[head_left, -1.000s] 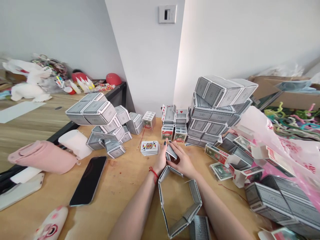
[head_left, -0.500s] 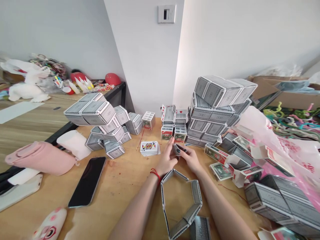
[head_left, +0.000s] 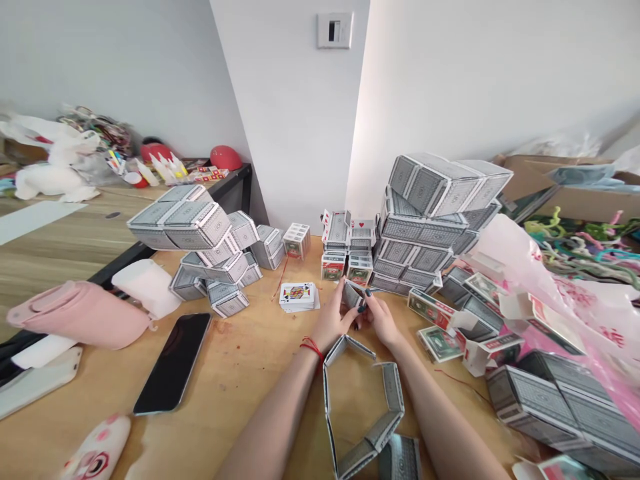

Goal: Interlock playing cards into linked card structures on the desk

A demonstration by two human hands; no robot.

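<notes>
Between my two hands is a grey-backed playing card (head_left: 354, 294), held upright and partly hidden by my fingers; I cannot tell whether it is one card or several. My left hand (head_left: 331, 319), with a red string at the wrist, grips its left side. The fingers of my right hand (head_left: 380, 317) pinch its right edge. Nearer me, between my forearms, a many-sided ring of folded cards (head_left: 326, 400) stands on the table, with a gap at its upper right. Another grey card piece (head_left: 400, 459) touches its lower edge. A face-up card pile (head_left: 299, 296) lies left of my hands.
Stacked card blocks rise at the left (head_left: 185, 217) and right (head_left: 425, 227). Small card boxes (head_left: 360, 267) stand just beyond my hands. A black phone (head_left: 174, 363) and a pink pouch (head_left: 83, 315) lie left. Opened boxes (head_left: 493, 350) and pink plastic (head_left: 555, 287) crowd the right.
The card in my hands has been turned more upright, so its patterned back shows more. My right fingers have shifted to its right edge. The ring and piles stay put.
</notes>
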